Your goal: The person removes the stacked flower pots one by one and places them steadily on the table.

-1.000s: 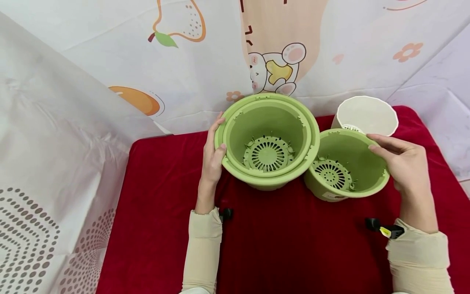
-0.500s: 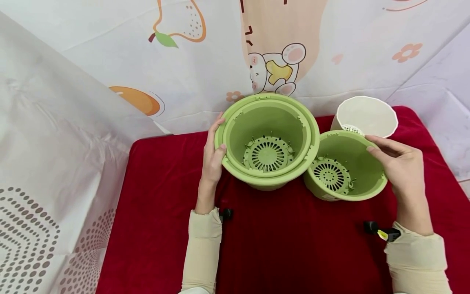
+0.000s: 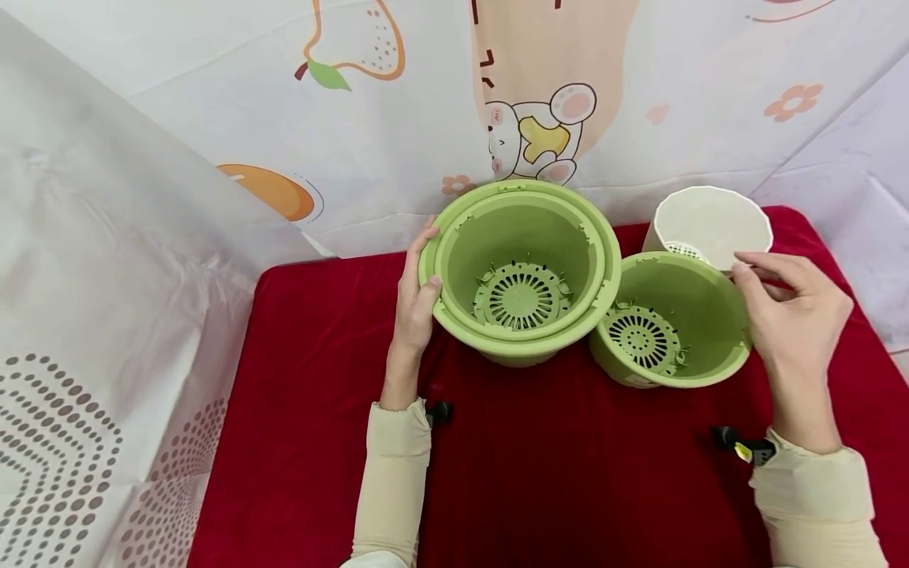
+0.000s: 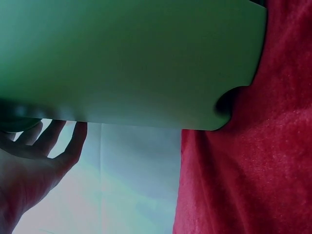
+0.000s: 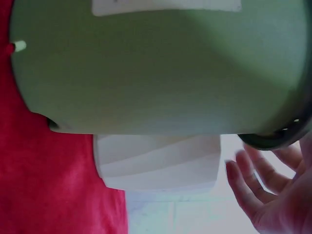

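Two green plastic flower pots (image 3: 497,229), nested one in the other, stand at the table's middle back; slots show in the inner base. My left hand (image 3: 414,312) grips their rim on the left, thumb near the lip and fingers outside. In the left wrist view, the outer pot wall (image 4: 122,63) fills the top above those fingers. A smaller-looking single green pot (image 3: 710,315) tilts against the right of the nested pair. Beside its rim is my right hand (image 3: 802,315), loosely bent and holding nothing; the right wrist view shows its fingers spread below the rim (image 5: 273,141).
A white faceted pot (image 3: 724,229) stands behind the single green pot, partly hidden by it. Red cloth (image 3: 568,473) covers the table. A printed white curtain (image 3: 398,142) hangs right behind the back edge.
My right hand has let go of the single pot's rim and moved slightly right. That pot has settled a little lower. The left hand still grips the nested pots.
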`<state>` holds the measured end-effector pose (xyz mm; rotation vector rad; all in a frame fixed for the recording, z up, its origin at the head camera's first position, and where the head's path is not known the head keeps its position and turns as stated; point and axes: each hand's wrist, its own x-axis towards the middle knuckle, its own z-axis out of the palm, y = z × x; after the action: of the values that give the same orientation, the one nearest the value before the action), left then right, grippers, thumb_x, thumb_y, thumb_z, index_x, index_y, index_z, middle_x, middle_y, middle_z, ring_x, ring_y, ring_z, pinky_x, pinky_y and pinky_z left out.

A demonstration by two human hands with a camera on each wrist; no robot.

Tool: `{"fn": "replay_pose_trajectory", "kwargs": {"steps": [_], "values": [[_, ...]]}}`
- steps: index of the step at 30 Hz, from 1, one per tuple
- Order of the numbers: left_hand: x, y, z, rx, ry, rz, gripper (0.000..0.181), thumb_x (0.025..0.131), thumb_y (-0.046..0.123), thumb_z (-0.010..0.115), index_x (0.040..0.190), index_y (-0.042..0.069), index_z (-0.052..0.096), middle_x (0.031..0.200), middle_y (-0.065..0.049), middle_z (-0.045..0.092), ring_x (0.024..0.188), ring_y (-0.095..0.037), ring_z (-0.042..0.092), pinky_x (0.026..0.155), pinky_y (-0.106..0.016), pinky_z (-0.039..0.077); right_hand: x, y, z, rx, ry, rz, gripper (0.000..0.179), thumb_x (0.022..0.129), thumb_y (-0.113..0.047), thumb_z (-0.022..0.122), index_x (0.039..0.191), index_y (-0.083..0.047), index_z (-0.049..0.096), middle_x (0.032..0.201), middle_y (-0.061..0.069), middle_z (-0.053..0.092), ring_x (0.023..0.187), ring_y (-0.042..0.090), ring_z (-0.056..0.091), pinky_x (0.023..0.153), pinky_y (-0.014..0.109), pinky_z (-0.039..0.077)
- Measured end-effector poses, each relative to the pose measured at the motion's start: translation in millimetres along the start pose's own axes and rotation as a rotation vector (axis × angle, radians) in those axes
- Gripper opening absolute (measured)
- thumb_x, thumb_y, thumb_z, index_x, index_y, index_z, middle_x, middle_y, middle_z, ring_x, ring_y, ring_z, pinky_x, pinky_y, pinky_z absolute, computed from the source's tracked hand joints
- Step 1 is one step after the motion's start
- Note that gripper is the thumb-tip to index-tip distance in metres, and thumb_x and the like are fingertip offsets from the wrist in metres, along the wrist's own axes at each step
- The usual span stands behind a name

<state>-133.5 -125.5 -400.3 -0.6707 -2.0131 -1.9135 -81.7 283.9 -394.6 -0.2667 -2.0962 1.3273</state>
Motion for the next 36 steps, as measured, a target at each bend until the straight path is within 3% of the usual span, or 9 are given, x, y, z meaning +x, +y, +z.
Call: {"fn": "replay_pose_trajectory", "kwargs": {"steps": [5,13,15,20,22,27,31,36], "values": [[-0.6,0.7,0.2,-0.008,0.003,-0.009,0.068,0.077,0.006,0.037,0.144,-0.004,0.038,0.16,-0.018,0.026,0.141,-0.026,0.039,0.105,-0.036,0.043,9.3,-19.0,1.4,0.023,-0.01,-0.106,0.021,0.084,-0.005,0.072,0.103,0.0,0.078,0.096,-0.005,0.073,0.081,-0.005,0.064,0.082,0.011,0.048],[0.6,7.0,-1.3,-0.008,-0.003,-0.007,0.066,0.079,0.001,0.035,0.144,-0.011,0.034,0.159,-0.025,0.023,0.143,-0.03,0.035,0.11,-0.038,0.038,29.3,-45.9,5.9,-0.066,-0.196,-0.164,0.029,0.088,-0.009,0.07,0.117,-0.007,0.075,0.103,-0.021,0.068,0.086,-0.011,0.061,0.076,0.01,0.04],[1.1,13.4,0.4,-0.008,-0.001,-0.019,0.065,0.078,-0.002,0.035,0.142,-0.014,0.033,0.158,-0.028,0.023,0.143,-0.031,0.035,0.11,-0.039,0.037,32.4,-50.9,7.2,-0.079,-0.228,-0.17,0.03,0.088,-0.011,0.071,0.118,-0.011,0.075,0.103,-0.022,0.067,0.087,-0.012,0.061,0.07,0.011,0.039],[2.4,32.2,5.3,-0.009,0.005,-0.048,0.064,0.076,-0.005,0.033,0.139,-0.016,0.034,0.157,-0.03,0.024,0.143,-0.033,0.034,0.111,-0.039,0.037,37.4,-60.9,10.9,-0.087,-0.319,-0.179,0.032,0.089,-0.013,0.071,0.121,-0.015,0.073,0.106,-0.017,0.068,0.09,-0.01,0.063,0.074,0.006,0.043],[2.5,34.1,5.8,-0.017,0.008,-0.055,0.064,0.076,-0.004,0.033,0.14,-0.015,0.034,0.157,-0.028,0.024,0.143,-0.032,0.035,0.11,-0.039,0.038,38.3,-63.7,13.1,-0.08,-0.365,-0.193,0.033,0.09,-0.012,0.071,0.123,-0.014,0.072,0.109,-0.011,0.069,0.091,-0.009,0.063,0.08,0.006,0.046],[3.0,36.6,5.0,-0.023,0.006,-0.063,0.065,0.076,-0.004,0.032,0.14,-0.014,0.034,0.158,-0.027,0.024,0.141,-0.033,0.037,0.107,-0.039,0.04,39.4,-70.2,19.7,-0.088,-0.463,-0.189,0.035,0.092,-0.014,0.069,0.127,-0.014,0.069,0.115,-0.002,0.07,0.092,-0.008,0.062,0.081,0.006,0.045],[3.6,42.1,5.3,0.012,-0.01,-0.071,0.065,0.077,-0.006,0.033,0.141,-0.016,0.034,0.158,-0.028,0.023,0.141,-0.036,0.037,0.106,-0.04,0.041,39.6,-73.7,24.9,-0.091,-0.531,-0.157,0.037,0.094,-0.017,0.067,0.131,-0.015,0.066,0.113,-0.001,0.069,0.094,-0.007,0.061,0.081,0.005,0.045],[4.0,46.9,3.5,0.102,-0.02,-0.086,0.065,0.078,-0.007,0.036,0.142,-0.013,0.036,0.157,-0.027,0.027,0.136,-0.035,0.042,0.099,-0.032,0.044,39.0,-73.7,33.2,-0.067,-0.577,-0.166,0.038,0.094,-0.013,0.067,0.132,-0.014,0.065,0.111,0.001,0.067,0.095,-0.005,0.063,0.08,0.006,0.047]]}}
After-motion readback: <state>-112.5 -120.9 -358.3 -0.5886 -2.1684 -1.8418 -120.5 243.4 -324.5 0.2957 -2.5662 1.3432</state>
